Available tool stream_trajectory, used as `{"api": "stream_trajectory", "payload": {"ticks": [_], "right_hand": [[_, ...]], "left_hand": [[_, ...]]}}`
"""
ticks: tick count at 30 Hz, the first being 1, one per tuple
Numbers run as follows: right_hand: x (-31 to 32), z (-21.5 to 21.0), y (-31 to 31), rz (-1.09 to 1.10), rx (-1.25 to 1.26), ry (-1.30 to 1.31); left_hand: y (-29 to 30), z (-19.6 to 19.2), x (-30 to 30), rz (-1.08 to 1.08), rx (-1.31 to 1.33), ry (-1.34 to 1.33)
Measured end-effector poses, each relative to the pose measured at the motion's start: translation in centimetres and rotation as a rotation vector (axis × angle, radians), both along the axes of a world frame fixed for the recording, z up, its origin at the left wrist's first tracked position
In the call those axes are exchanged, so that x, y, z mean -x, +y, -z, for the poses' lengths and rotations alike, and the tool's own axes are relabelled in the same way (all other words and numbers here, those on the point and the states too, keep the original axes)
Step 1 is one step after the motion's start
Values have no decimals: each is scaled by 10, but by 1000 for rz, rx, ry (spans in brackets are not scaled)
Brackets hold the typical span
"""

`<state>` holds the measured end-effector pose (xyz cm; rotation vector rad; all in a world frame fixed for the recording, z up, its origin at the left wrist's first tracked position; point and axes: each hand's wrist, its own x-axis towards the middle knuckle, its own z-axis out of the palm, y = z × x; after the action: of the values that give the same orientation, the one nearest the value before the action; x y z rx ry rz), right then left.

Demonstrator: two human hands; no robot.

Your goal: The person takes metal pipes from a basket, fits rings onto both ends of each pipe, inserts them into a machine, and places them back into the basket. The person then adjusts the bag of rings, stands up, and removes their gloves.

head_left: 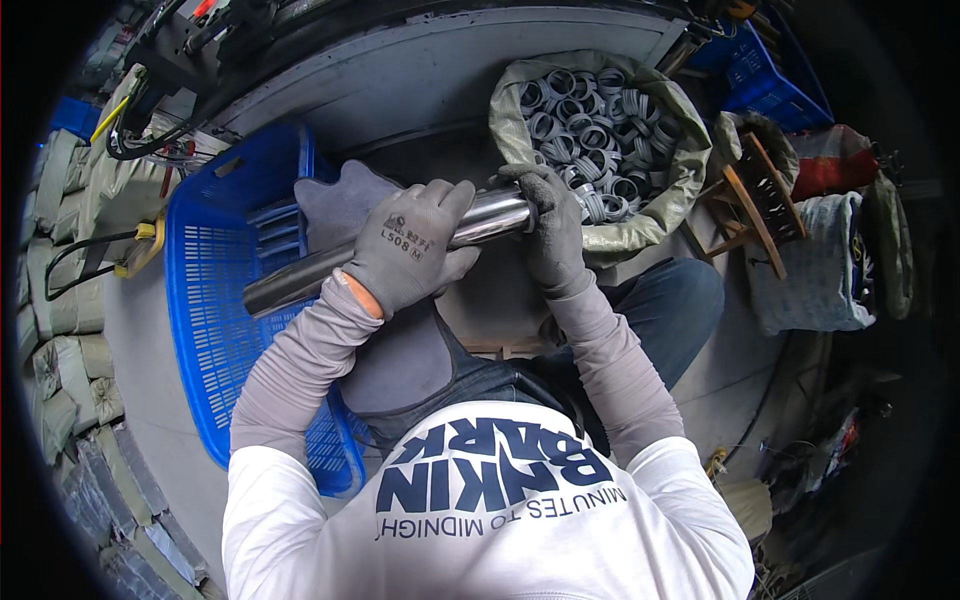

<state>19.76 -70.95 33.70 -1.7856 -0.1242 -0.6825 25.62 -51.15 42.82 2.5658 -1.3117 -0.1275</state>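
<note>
1. Fingers of the left hand (412,240) grasp the metal tube (493,218), hiding its middle.
2. Right hand (552,228) grips tube's right end; exact rim contact hard to make out.
3. Tube slants, left end over blue basket (195,330), partly hidden by left sleeve (295,375).
4. Far right: sack (667,222), grey rings (597,130); lower ones hidden.

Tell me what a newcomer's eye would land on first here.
Probably the shiny metal tube, held slantwise near the centre by the gloved left hand and right hand. Next, the open sack full of pale grey rings, upper right of centre, beyond the right hand. Then the bright blue basket at left.
</note>
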Motion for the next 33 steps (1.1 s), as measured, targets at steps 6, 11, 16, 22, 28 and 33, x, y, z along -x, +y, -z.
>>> {"api": "stream_trajectory", "payload": {"ticks": [6, 11, 16, 22, 28, 33], "right_hand": [[3, -14, 9, -1, -400, 241], [2, -7, 22, 64, -419, 393], [-2, 13, 30, 49, -555, 415], [-10, 22, -29, 285, -69, 174], [-15, 16, -53, 98, -310, 87], [-38, 29, -101, 49, -471, 432]], "left_hand": [[-5, 3, 0, 19, -19, -11], [-10, 4, 3, 58, -55, -75], [-10, 10, 1, 29, -172, -15], [18, -6, 31, 88, 586, -14], [60, 59, -23, -107, 1302, 761], [50, -35, -80, -2, 1084, -90]]}}
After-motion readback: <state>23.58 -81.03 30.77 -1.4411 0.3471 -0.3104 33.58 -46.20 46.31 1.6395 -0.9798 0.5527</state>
